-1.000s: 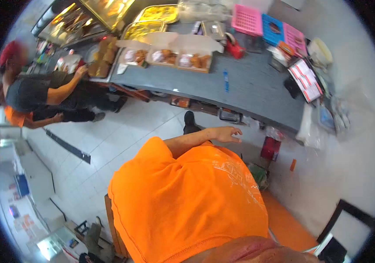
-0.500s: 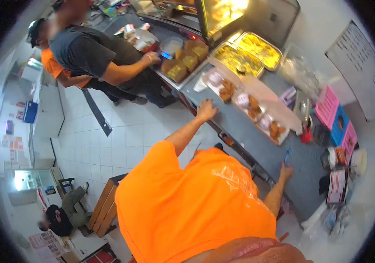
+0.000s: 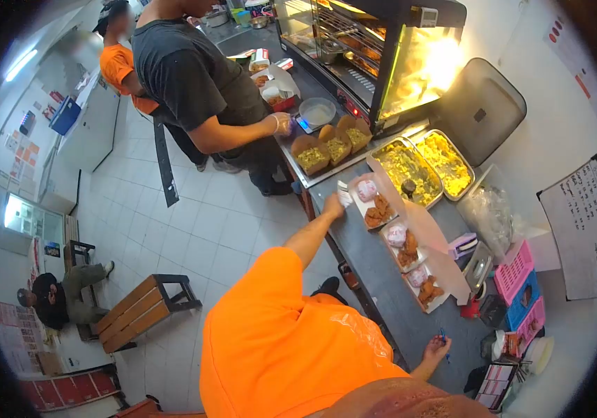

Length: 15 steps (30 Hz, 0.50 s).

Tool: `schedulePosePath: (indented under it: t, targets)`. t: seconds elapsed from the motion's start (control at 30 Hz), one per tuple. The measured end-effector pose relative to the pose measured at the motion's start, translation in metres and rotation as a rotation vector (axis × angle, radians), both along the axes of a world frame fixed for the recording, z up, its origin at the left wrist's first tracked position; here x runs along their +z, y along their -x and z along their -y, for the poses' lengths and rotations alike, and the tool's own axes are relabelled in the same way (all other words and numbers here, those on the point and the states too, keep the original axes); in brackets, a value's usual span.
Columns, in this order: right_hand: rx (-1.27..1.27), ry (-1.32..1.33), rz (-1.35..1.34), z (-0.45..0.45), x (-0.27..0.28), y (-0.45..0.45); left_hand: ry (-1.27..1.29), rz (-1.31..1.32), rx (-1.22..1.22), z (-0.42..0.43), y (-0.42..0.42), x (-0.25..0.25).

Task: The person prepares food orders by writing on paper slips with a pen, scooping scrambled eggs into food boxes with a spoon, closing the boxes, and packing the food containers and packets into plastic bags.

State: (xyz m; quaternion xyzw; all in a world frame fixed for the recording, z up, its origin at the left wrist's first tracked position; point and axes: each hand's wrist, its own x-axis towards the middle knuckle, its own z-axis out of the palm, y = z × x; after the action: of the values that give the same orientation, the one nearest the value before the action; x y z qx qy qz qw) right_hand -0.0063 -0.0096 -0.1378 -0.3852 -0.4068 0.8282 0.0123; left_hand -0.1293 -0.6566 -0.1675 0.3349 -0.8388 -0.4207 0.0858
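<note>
My left hand [image 3: 334, 206] grips a white paper slip [image 3: 343, 194] at the counter's edge. My right hand [image 3: 437, 350], at the near end of the grey counter [image 3: 375, 279], has its fingers closed around a blue pen [image 3: 443, 337]. Between the hands stand three open cardboard boxes: a far one [image 3: 375, 202], a middle one [image 3: 401, 246] and a near one [image 3: 424, 287]. Each holds browned fried pieces and a round item in printed paper wrap. Their lids lean toward the wall side.
Beyond the boxes are two metal trays of yellow food [image 3: 410, 171] and a lit warming cabinet [image 3: 382, 63]. A gloved co-worker [image 3: 194, 90] stands by a scale [image 3: 305, 124] and several filled brown cartons [image 3: 333, 145]. Pink and blue baskets [image 3: 521, 292] line the wall; a bench [image 3: 138, 313] stands behind.
My left hand has gone from resting on the counter to holding the white slip. The pen stays in my right hand. The view has shifted, showing more of the cabinet.
</note>
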Motion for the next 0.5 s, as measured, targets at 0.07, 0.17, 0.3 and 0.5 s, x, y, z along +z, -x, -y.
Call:
schedulePosePath:
  t: [0.07, 0.17, 0.3, 0.5]
  targets:
    - [-0.016, 0.083, -0.066, -0.028, -0.015, -0.003, 0.035, -0.037, -0.022, 0.0, -0.032, -0.019]
    - [-0.102, 0.042, -0.039, -0.013, 0.033, -0.017, -0.216, -0.069, -0.086, -0.042, -0.096, -0.018]
    - [0.272, -0.218, 0.011, -0.011, 0.059, -0.037, -0.678, -0.138, -0.632, -0.187, -0.173, 0.057]
    - [0.192, -0.332, -0.079, -0.085, 0.063, -0.104, -0.613, 0.106, -1.011, -0.463, -0.193, 0.063]
